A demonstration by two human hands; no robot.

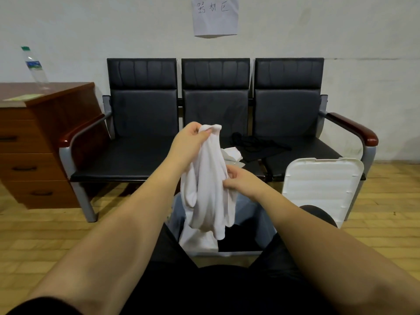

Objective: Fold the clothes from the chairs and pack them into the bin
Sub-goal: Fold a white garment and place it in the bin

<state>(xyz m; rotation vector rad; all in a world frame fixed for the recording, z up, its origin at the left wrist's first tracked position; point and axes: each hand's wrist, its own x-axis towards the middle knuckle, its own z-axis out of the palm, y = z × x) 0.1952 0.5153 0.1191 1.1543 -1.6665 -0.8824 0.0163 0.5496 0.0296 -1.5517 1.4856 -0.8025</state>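
A white garment (209, 178) hangs bunched in front of me, above the bin. My left hand (191, 139) grips its top end, raised in front of the middle seat. My right hand (238, 180) pinches the cloth lower down at its right side. The translucent bin (263, 221) stands on the floor between my knees, with white cloth (197, 239) and something dark inside it. On the row of black chairs (141, 155), a black garment (256, 144) and a small white piece (231, 154) lie on the middle seat.
The bin's white lid (322, 185) leans against the right chair. A wooden drawer cabinet (38, 142) stands at the left with a plastic water bottle (34, 64) on top. A paper sign (214, 15) hangs on the wall. The floor is wood-patterned.
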